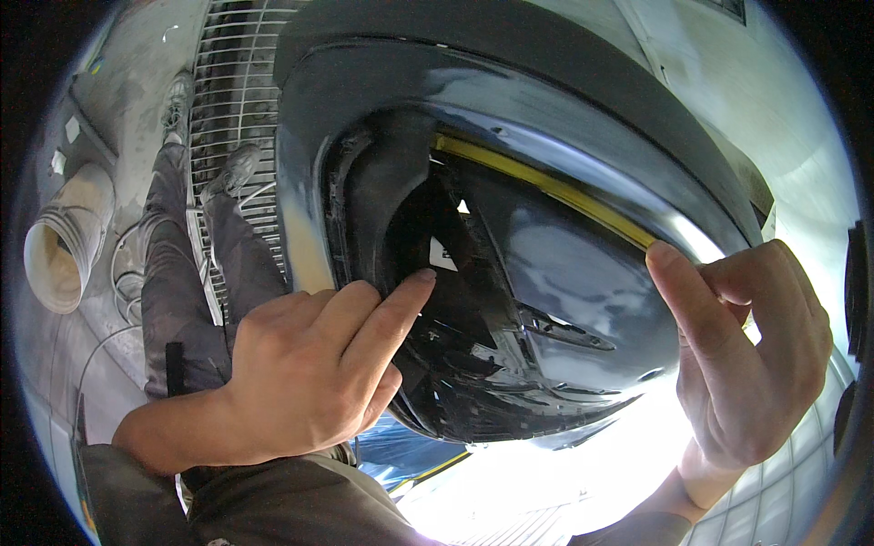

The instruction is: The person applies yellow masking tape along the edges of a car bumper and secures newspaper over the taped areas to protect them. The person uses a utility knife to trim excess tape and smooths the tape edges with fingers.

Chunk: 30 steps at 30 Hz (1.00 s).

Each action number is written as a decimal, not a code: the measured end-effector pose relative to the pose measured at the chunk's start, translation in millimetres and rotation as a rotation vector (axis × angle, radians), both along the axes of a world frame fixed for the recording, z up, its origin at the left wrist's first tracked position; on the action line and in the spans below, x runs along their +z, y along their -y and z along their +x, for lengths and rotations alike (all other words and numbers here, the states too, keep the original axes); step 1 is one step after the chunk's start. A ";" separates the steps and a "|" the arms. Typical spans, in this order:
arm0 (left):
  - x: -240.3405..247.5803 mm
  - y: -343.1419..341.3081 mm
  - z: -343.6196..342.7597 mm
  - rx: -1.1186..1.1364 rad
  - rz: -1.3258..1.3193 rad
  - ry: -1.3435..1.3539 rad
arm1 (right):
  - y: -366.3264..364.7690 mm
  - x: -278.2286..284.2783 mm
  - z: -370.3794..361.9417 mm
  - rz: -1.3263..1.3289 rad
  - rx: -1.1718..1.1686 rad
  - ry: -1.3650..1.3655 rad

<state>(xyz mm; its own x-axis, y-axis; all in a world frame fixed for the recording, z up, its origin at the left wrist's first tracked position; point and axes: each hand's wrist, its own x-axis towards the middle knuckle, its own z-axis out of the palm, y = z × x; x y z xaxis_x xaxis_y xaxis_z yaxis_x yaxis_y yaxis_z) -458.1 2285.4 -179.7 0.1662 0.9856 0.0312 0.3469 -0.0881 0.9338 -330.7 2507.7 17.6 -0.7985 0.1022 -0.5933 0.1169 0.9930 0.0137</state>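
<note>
A large dark panel (583,282), curved and shiny, fills the middle of the frame, and its upper border is dull black. On it, from the upper middle down toward the right, there runs a narrow yellow strip (546,188), which lies along a bent edge.

The right hand (760,355) is at the right side of the frame. Its thumb is stretched and the thumb tip is at the lower right end of the yellow strip, while the other fingers are bent inward. One cannot tell if these fingers pinch the strip or only rest against the panel.

The left hand (291,373) is in the lower left part, with its back turned to the camera. The index finger is stretched toward the centre, and the other fingers are partly bent and close together. The fingertip is over the dark hollow (396,191) of the panel; whether it touches the surface, or the hand grips the edge, cannot be told.

At the left of the frame are two legs in grey trousers (177,291), with dusty shoes (238,168) near a metal grating (241,82) in the upper left. A wide pale tube (77,237) stands at the far left. Below the panel, at the lower middle, a piece of blue sheet (405,448) is visible beside a very bright area.
</note>
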 end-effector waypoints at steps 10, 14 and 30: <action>-0.5 -2.5 3.5 0.024 0.021 -0.013 | 9.6 17.0 6.1 0.149 -0.070 0.025; -0.4 -2.1 5.7 0.035 0.028 -0.017 | 6.2 25.0 9.2 0.144 -0.069 0.035; -2.3 -0.9 9.6 0.087 0.034 -0.028 | 5.8 41.3 17.1 0.106 -0.219 0.022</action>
